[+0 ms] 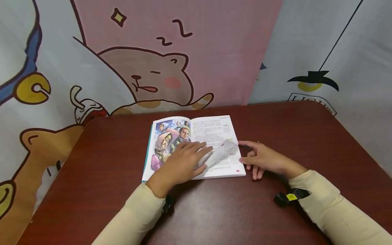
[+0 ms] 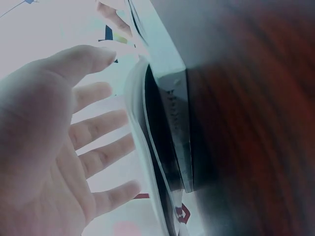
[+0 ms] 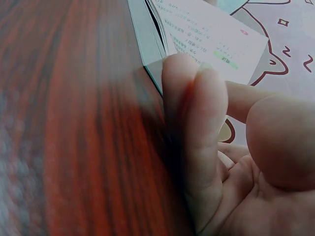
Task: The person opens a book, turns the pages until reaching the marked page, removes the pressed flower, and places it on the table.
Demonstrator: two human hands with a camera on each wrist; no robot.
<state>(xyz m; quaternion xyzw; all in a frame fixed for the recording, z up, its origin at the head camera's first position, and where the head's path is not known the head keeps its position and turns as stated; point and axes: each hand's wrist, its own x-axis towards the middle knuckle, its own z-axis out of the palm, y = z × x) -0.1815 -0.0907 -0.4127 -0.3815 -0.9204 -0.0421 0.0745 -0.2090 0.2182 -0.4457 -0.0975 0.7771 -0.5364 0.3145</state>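
An open book (image 1: 211, 127) lies on the table, with a coloured picture of several people on its left page and printed text on the right. A page (image 1: 223, 152) is partly lifted at the lower right, its greyish underside showing. My left hand (image 1: 185, 160) hovers low over the middle of the book, fingers spread and thumb beside the lifted page. At the book's right edge is my right hand (image 1: 263, 158), index finger extended to the page's corner and thumb at the edge. Its other fingers bend loosely by the table. The left wrist view shows the raised pages (image 2: 140, 118) arching beside my fingers.
The dark red-brown table (image 1: 220, 211) extends around the book. Behind it hangs a cloth (image 1: 226, 44) printed with cartoon animals. Black straps (image 1: 292, 196) sit at both wrists over cream sleeves (image 1: 137, 211).
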